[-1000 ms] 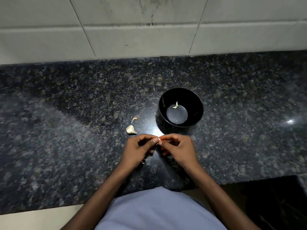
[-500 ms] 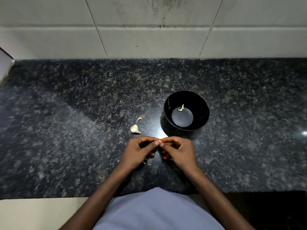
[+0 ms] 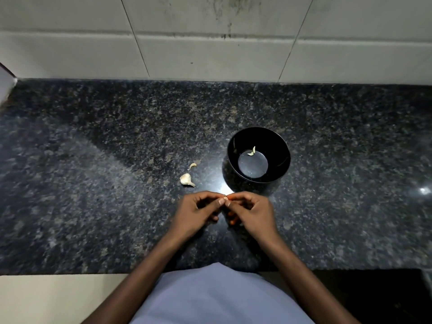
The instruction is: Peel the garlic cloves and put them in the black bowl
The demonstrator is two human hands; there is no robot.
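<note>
A: Where are the hands?
B: Both are over the dark speckled bench (image 3: 93, 183), just in front of the black bowl (image 3: 258, 136). The left hand (image 3: 196, 212) and the right hand (image 3: 253, 212) meet fingertip to fingertip, and between them they pinch a small garlic clove (image 3: 225, 198). Only a pale sliver of it shows; the fingers hide the rest.

A: So neither hand is open?
B: No. Both have fingers curled in, thumb and forefinger closed on that clove. The other fingers are tucked underneath. I cannot tell how much skin is still on the clove.

A: What is in the bowl?
B: One small pale piece (image 3: 252, 151) lies on its flat bottom, toward the far edge. Whether it is a clove or a scrap of skin I cannot tell.

A: Anything else near the bowl?
B: To its left, on the bench, sits a whole unpeeled clove (image 3: 186, 179) with its pointed tip toward the hands. Just beyond it, apart from it, lies a curled sliver of skin (image 3: 192, 166). Behind the bowl, a pale tiled wall (image 3: 210, 54) rises from the back of the bench.
</note>
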